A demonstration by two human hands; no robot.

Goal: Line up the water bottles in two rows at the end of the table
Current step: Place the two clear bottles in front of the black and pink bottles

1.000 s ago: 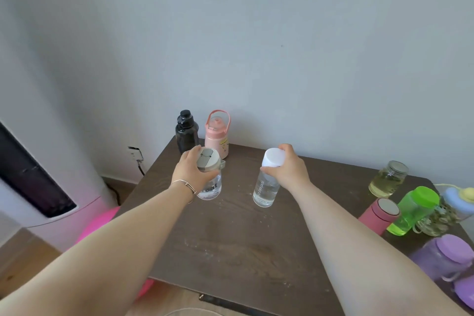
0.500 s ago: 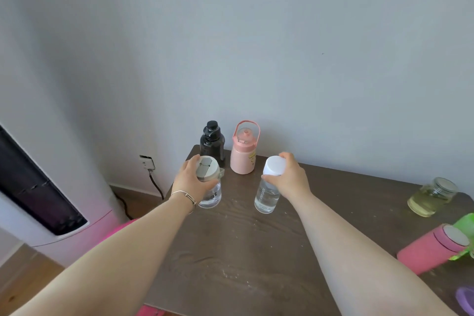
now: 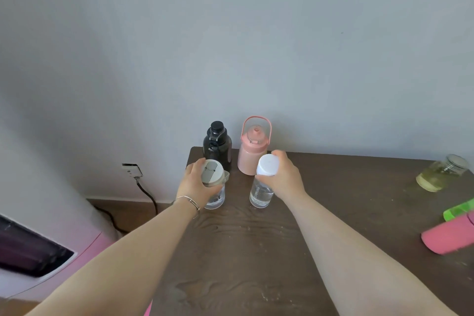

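Note:
A black bottle (image 3: 217, 145) and a pale pink bottle with a loop handle (image 3: 252, 151) stand side by side at the table's far left end against the wall. Just in front of the black one, my left hand (image 3: 194, 185) grips a clear bottle with a beige lid (image 3: 214, 182) that rests on the dark wooden table (image 3: 256, 251). In front of the pink one, my right hand (image 3: 283, 178) holds a clear bottle with a white cap (image 3: 263, 187), its base on the table.
At the right side are a glass jar of yellowish liquid (image 3: 440, 176), a green bottle (image 3: 459, 210) and a pink bottle lying down (image 3: 448, 237). A wall socket with a black cable (image 3: 133, 170) and a white-pink appliance (image 3: 38, 259) are to the left of the table.
Both hands carried their clear bottles toward the far left end, stopping just in front of the black and pink bottles. The view has shifted left, so the bottles on the right are mostly out of frame.

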